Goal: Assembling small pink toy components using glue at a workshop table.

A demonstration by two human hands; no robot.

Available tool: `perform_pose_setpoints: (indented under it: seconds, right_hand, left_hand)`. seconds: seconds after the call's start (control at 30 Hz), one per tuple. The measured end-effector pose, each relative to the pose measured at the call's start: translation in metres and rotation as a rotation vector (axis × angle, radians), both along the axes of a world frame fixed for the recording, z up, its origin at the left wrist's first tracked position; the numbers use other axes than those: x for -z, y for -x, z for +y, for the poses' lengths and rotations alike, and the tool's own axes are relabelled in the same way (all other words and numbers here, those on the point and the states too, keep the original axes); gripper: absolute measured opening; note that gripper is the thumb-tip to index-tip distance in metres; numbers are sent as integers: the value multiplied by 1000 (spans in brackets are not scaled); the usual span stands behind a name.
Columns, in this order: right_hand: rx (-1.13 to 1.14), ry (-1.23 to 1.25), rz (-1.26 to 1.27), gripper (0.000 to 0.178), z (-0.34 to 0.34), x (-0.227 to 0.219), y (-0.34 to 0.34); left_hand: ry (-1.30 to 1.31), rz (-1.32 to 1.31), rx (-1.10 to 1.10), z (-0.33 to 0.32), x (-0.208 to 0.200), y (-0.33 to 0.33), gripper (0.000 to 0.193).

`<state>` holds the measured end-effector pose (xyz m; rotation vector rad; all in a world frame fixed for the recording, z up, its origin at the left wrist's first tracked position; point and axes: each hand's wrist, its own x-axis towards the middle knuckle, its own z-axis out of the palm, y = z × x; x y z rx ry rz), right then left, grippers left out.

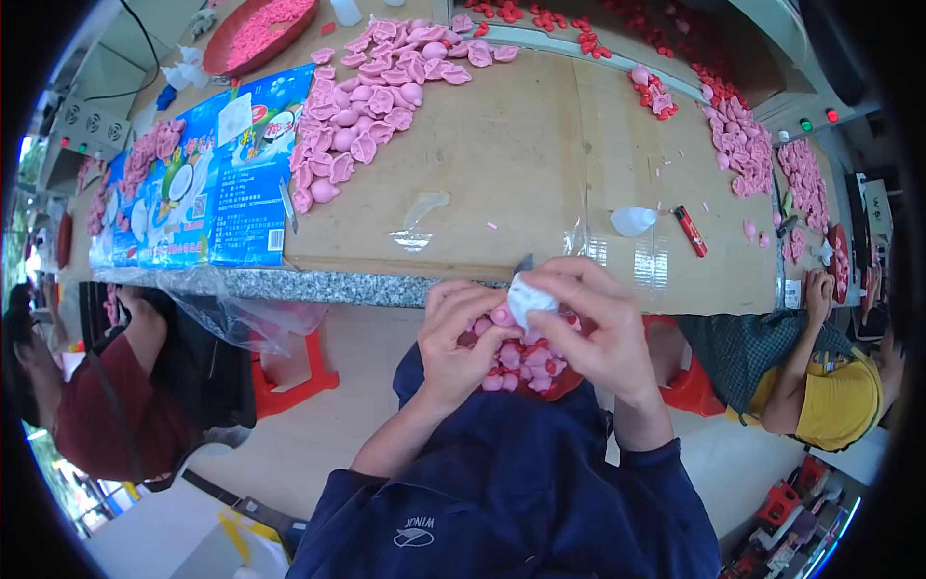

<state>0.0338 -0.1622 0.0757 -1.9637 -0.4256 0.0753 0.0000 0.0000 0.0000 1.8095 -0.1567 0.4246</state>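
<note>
Close to the table edge, my left hand (456, 340) is closed, pinching a small pink rubbery piece (501, 316) between thumb and fingertips. My right hand (596, 326) is closed on a crumpled white wad (531, 298), which meets the pink piece. A dark pointed tip (524, 262) shows just beyond the wad; whether it belongs to it I cannot tell. Beneath both hands, in my lap, a red bowl (562, 388) holds pink and red pieces (526, 364), partly hidden by my fingers.
Pink molded pieces (371, 96) are heaped on the cardboard-covered table (502, 164). Right of centre lie a white cup-like piece (633, 221) and a red lighter (690, 232). A metal blade (288, 206) lies on blue printed cardboard (253, 145). Co-workers sit on both sides.
</note>
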Motion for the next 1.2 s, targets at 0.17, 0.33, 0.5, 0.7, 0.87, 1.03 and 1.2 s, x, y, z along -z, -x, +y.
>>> perform_pose_setpoints:
  seconds: [0.17,0.33,0.5,0.7,0.87,1.03,1.2]
  right_hand:
    - [11,46,-5,27,20,13,4]
    - [26,-2,57,32,20,22,13]
    - [71,241,-284,40,20,32,23]
    - [253,388,-376,40,34,30,40]
    - [205,13,-163,25,26,18,44]
    - [377,-264,-14,19,-9,2,30]
    - [261,-537,44,22,-13,10,18]
  left_hand:
    - [-138,-73,-27,6,1,-3,29]
    - [-114,-55,-89,-2,-2,-1,29]
    - [-149,-62,-105,-11,1,0,30]
    - [-240,-141,-151,-19,1,-1,36]
    - [-144,-88,-134,-9,1,-7,39]
    - [287,121,50,-8,10,-1,40]
    - [354,103,128,-12,10,1,40]
